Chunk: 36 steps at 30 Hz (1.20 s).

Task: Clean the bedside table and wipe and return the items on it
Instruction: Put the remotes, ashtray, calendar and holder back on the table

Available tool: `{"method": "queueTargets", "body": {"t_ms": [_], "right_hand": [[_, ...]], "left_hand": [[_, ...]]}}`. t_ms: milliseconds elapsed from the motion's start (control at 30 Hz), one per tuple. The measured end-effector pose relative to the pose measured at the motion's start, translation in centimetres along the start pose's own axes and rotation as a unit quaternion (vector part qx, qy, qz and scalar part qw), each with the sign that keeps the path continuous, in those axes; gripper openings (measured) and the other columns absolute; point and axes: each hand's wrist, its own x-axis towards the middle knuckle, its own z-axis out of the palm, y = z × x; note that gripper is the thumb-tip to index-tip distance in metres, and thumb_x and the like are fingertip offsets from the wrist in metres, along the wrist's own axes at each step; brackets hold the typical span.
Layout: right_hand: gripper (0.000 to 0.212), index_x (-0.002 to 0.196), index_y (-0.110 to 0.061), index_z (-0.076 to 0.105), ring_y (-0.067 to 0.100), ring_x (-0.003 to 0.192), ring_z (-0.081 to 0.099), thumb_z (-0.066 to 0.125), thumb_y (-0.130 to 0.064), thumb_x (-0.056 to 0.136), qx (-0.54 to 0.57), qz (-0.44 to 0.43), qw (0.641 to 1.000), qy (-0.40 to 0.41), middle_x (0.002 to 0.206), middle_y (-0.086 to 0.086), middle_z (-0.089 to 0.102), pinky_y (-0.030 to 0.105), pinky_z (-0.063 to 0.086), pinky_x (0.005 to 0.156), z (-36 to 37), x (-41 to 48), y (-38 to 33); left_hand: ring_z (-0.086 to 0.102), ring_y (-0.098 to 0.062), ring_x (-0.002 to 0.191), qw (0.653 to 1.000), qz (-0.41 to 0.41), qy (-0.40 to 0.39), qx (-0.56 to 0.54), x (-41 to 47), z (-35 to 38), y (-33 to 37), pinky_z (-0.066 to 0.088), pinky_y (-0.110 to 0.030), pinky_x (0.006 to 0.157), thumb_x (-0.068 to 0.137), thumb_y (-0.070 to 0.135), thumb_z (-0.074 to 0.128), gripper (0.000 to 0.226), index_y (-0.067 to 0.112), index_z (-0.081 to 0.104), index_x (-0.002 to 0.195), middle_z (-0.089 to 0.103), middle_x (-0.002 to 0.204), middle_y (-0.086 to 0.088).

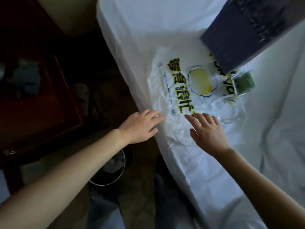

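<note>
Head view: a person leans over a bed (189, 22) covered in a white sheet, both bare arms stretched toward a crumpled white plastic bag (165, 90) printed with yellow-and-black lettering, which lies near the bed's edge. The left hand (140, 126) rests at the bag's near-left corner, fingers straight and close together, fingertips on the plastic. The right hand (208, 131) lies flat on the bag's near side, fingers straight and slightly spread, gripping nothing. A dark blue box (244, 30) overlaps the far end of the bag, and a green-labelled container (245, 81) (too blurred to identify) lies just beside the box. To the left, apart from the bed, stands the dark wooden desk (41, 104), with a bluish crumpled cloth (26, 76) lying on its top in shadow. A round bin (109, 169) with a pale rim stands on the floor between desk and bed, below the left forearm
</note>
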Motion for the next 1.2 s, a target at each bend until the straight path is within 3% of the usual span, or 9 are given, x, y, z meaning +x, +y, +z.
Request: {"method": "queueTargets", "body": {"t_ms": [267,400,500,667,867,967,1067,1133,1200], "right_hand": [[0.048,0.124,-0.012,0.049,0.036,0.102,0.053,0.042,-0.03,0.08,0.025,0.134,0.991,0.014,0.12,0.016,0.058,0.043,0.048,0.081,1.1,-2.3,12.1],[0.049,0.127,-0.006,0.049,0.044,0.102,0.049,0.048,-0.026,0.083,0.04,0.182,0.981,0.043,0.128,0.024,0.05,0.046,0.04,0.092,1.8,-0.9,16.9],[0.049,0.125,-0.007,0.046,0.046,0.101,0.046,0.053,-0.028,0.082,0.089,0.222,0.968,0.073,0.123,0.029,0.046,0.048,0.043,0.087,1.8,0.6,19.4],[0.066,0.128,-0.01,0.035,0.032,0.108,0.03,0.063,-0.039,0.076,0.101,0.243,0.957,0.125,0.122,0.028,0.043,0.046,0.036,0.095,2.5,2.3,22.0],[0.098,0.144,-0.008,0.022,0.04,0.117,0.037,0.076,-0.037,0.069,0.242,0.331,0.91,0.067,0.136,0.021,0.04,0.041,0.029,0.102,3.2,3.5,22.9],[0.084,0.142,-0.012,0.029,0.028,0.114,0.051,0.075,-0.027,0.072,0.35,0.363,0.86,0.073,0.127,0.011,0.055,0.034,0.041,0.096,3.1,3.8,22.8],[0.057,0.121,-0.015,0.053,0.003,0.084,0.06,0.075,-0.024,0.069,0.435,0.389,0.803,0.118,0.098,-0.003,0.065,0.024,0.051,0.08,2.1,3.5,22.5],[0.049,0.108,-0.023,0.056,-0.006,0.075,0.056,0.071,-0.033,0.063,0.477,0.362,0.791,0.128,0.088,-0.013,0.061,0.015,0.047,0.072,1.2,3.4,22.3],[0.046,0.103,-0.03,0.055,-0.002,0.084,0.053,0.066,-0.043,0.06,0.49,0.314,0.802,0.13,0.092,-0.014,0.055,0.014,0.043,0.077,0.2,3.9,21.9]], "left_hand": [[0.02,-0.02,0.137,0.997,0.029,-0.005,0.066,11.9,0.5,7.4,0.027,-0.037,0.105,0.094,0.047,0.036,0.064,0.026,0.01,0.149,0.017,0.154,-0.001],[0.008,-0.029,0.141,0.991,0.045,-0.034,0.123,16.9,1.6,10.4,0.019,-0.043,0.111,0.083,0.064,0.044,0.091,0.023,-0.004,0.149,0.002,0.157,-0.011],[0.003,-0.034,0.142,0.99,0.033,-0.047,0.125,20.0,2.7,12.4,0.012,-0.047,0.113,0.074,0.073,0.049,0.108,0.02,-0.009,0.148,-0.004,0.156,-0.016],[0.002,-0.037,0.141,0.994,0.022,-0.044,0.098,22.8,4.0,14.1,0.005,-0.047,0.114,0.066,0.072,0.059,0.117,0.017,-0.003,0.149,-0.001,0.155,-0.021],[0.028,-0.036,0.128,0.999,0.022,-0.011,0.029,23.4,4.1,13.9,0.028,-0.042,0.107,0.052,0.055,0.074,0.111,0.016,0.021,0.141,0.03,0.141,-0.022],[0.043,-0.038,0.118,0.998,0.046,0.02,0.03,22.8,3.6,12.7,0.041,-0.041,0.097,0.041,0.051,0.076,0.11,0.019,0.023,0.133,0.044,0.13,-0.022],[0.041,-0.036,0.122,0.999,0.047,0.016,0.022,21.3,2.4,10.9,0.043,-0.042,0.095,0.046,0.054,0.073,0.106,0.024,0.021,0.134,0.042,0.135,-0.019],[0.037,-0.034,0.124,0.999,0.036,0.026,0.013,20.1,1.5,9.5,0.041,-0.042,0.097,0.05,0.056,0.069,0.102,0.025,0.022,0.135,0.04,0.137,-0.018],[0.032,-0.032,0.125,0.999,0.013,0.034,-0.004,19.2,0.2,8.1,0.038,-0.04,0.098,0.049,0.054,0.073,0.103,0.028,0.023,0.135,0.038,0.139,-0.017]]}}
